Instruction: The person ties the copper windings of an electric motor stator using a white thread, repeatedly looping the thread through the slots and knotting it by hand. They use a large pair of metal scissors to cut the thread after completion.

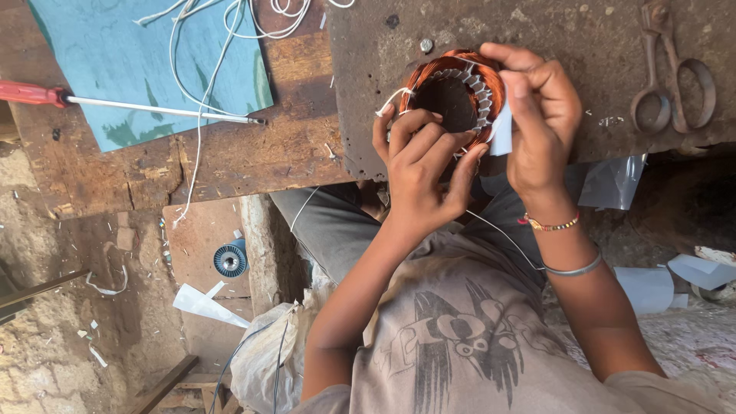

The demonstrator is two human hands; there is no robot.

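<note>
- Head view: I see my left hand (420,162) closed on the lower rim of the copper-wound stator (456,96), fingers curled into its bore.
- My right hand (537,115) pinches a white insulation strip (502,132) against the stator's right edge.
- The stator sits at the edge of the grey slab (583,46) (scissors (671,73) lie well apart; the screwdriver (115,102) rests on the wooden bench (291,146)).
- Risk, in my judgement: the strip could buckle, or a fingernail could scrape winding enamel.
</note>
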